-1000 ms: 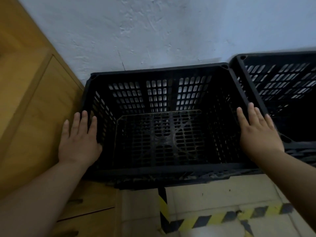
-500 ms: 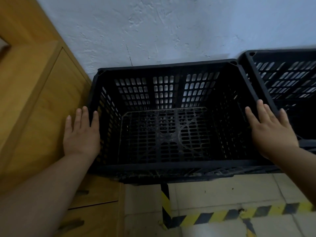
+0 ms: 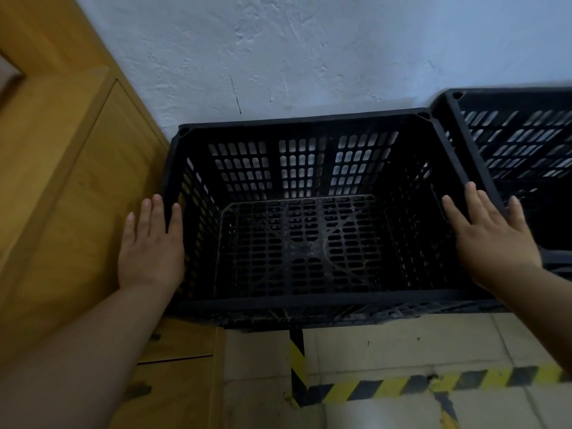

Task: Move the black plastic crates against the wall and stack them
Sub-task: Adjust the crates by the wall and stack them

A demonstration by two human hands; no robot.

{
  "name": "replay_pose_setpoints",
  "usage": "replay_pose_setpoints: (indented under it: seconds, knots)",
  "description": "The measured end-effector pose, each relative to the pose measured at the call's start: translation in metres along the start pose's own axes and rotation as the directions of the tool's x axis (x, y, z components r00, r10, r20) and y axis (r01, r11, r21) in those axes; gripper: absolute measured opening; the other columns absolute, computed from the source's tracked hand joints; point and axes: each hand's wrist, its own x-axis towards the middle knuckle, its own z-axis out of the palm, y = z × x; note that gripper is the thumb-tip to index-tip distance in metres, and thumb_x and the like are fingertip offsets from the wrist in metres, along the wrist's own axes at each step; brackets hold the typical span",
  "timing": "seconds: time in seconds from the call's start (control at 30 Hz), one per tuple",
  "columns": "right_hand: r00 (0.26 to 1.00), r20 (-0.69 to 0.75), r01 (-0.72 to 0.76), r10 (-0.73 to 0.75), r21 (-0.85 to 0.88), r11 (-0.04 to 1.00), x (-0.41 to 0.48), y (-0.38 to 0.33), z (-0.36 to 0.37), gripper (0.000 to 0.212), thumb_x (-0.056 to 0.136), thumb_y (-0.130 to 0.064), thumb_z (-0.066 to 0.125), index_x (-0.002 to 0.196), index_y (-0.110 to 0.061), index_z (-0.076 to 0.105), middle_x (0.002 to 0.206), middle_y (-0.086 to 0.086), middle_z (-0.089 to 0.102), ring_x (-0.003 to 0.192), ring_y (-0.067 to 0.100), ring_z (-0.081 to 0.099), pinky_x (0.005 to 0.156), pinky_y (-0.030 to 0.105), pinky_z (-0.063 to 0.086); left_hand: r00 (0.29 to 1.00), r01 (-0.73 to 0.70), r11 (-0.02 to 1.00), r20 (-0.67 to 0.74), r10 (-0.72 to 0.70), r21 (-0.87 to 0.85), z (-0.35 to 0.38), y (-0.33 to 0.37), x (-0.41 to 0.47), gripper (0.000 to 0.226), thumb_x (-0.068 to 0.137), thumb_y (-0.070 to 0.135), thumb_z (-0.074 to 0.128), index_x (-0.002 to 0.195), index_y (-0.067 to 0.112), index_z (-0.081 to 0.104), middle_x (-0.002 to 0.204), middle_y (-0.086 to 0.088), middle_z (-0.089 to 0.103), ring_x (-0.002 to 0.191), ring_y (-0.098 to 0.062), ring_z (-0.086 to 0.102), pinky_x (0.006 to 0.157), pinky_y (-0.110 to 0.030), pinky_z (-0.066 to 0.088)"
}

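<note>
At the back edge of the floor (image 3: 387,345), against the wall (image 3: 309,57), the crate (image 3: 300,162) sits between a cabinet (image 3: 77,196) and a second crate (image 3: 520,144). The left hand (image 3: 151,246) and right hand (image 3: 495,239) lie flat on its sides, fingers straight, slightly spread, gripping nothing. A sideways shove could trap fingers against either neighbour or skew it.
</note>
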Motion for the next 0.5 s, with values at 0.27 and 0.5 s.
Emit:
replay_pose_setpoints:
  seconds: [0.27, 0.5]
  knots:
    - [1.000, -0.023, -0.014, 0.013, -0.018, 1.000, -0.001, -0.005, 0.002, 0.063, 0.094, -0.017, 0.018, 0.146, -0.020, -0.017, 0.141, 0.006, -0.037, 0.144, 0.021, -0.019, 0.091, 0.041, -0.042, 0.998, -0.006, 0.987, -0.056, -0.003, -0.160, 0.005, 0.000, -0.002, 0.079, 0.091, 0.012, 0.044, 0.147, 0.012, -0.012, 0.155, -0.017, -0.021, 0.143, -0.029, -0.018, 0.117, -0.043, -0.006]
    - [1.000, -0.009, -0.025, 0.025, -0.017, 1.000, 0.000, -0.009, -0.002, 0.063, 0.094, -0.017, 0.017, 0.143, -0.020, -0.023, 0.142, 0.006, -0.039, 0.142, 0.021, -0.023, 0.090, 0.043, -0.041, 0.998, -0.038, 0.971, -0.050, 0.027, -0.235, 0.008, -0.005, 0.008, 0.087, 0.087, 0.007, 0.052, 0.148, 0.015, -0.009, 0.155, -0.016, -0.023, 0.142, -0.030, -0.021, 0.116, -0.044, -0.007]
